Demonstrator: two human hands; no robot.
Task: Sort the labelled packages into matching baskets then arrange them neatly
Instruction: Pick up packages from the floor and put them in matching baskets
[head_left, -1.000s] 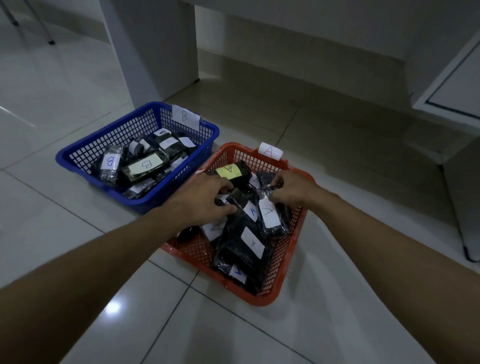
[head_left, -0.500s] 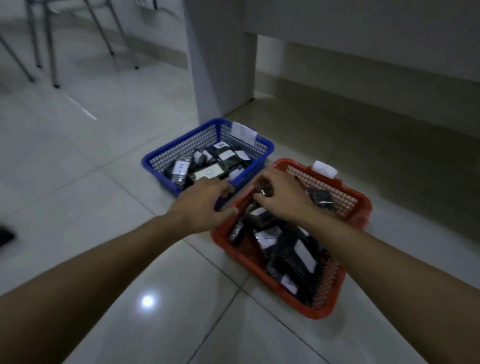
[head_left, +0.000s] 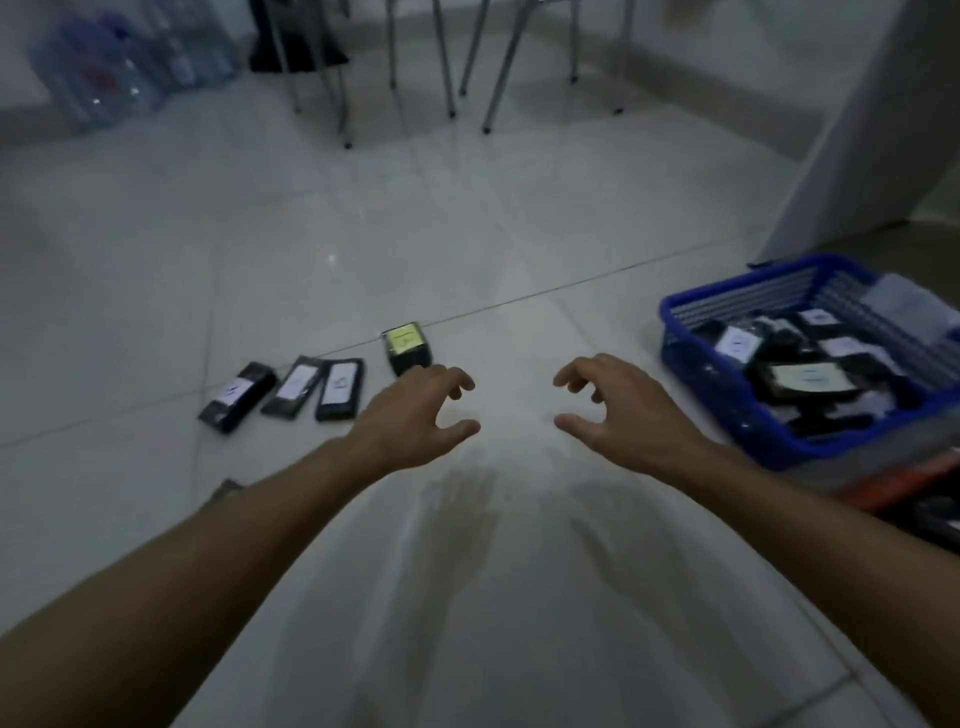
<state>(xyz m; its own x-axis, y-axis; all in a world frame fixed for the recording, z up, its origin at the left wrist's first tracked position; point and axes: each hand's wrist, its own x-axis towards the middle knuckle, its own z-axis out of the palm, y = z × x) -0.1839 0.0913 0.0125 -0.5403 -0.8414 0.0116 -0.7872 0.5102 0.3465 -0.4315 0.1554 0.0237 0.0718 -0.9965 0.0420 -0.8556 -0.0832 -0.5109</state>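
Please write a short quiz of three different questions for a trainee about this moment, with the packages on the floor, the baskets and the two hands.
1. True or false: the left hand grips a package.
2. How many packages lie loose on the floor left of the hands? A) two B) four C) six
3. Fill in: the package nearest the left hand's fingertips bears a ______ label.

Key
1. False. Both it and the right hand hover over the bare floor, fingers loosely curled, holding nothing.
2. B. Three white-labelled packages lie side by side, and the yellow-labelled package lies apart to their right.
3. Yellow. The blue basket sits right of the hands.
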